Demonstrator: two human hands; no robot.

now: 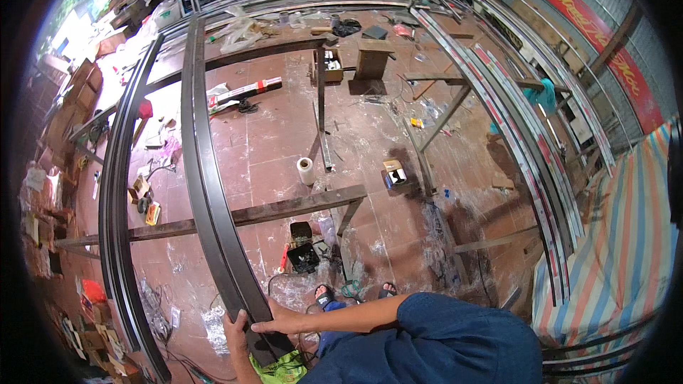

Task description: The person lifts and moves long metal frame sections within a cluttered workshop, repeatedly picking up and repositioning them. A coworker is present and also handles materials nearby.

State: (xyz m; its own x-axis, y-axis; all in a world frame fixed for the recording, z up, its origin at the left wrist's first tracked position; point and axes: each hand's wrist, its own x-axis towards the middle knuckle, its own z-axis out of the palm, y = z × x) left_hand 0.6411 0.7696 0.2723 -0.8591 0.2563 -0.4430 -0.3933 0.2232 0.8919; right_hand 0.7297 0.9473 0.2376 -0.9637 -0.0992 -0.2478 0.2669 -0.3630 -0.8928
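Observation:
A long dark brown metal profile (208, 171) with a groove along it runs away from me across the trestle supports. Near its close end, my left hand (237, 333) is wrapped round the left edge, thumb on top. My right hand (281, 318) grips the opposite edge, with a finger or thumb laid over the top face. The two hands are close together. Just below them, a yellow-green plastic wrap or cloth (284, 368) lies at the end of the profile; what is under it is hidden.
Wooden trestle beams (299, 206) cross beneath the profile. More dark profiles (117, 192) lie to the left, and pale wrapped profiles (498, 107) rest on the right. On the floor stand a white roll (305, 171), a small box (393, 173) and a black tray (304, 257). Striped sheeting (619, 242) covers something at right.

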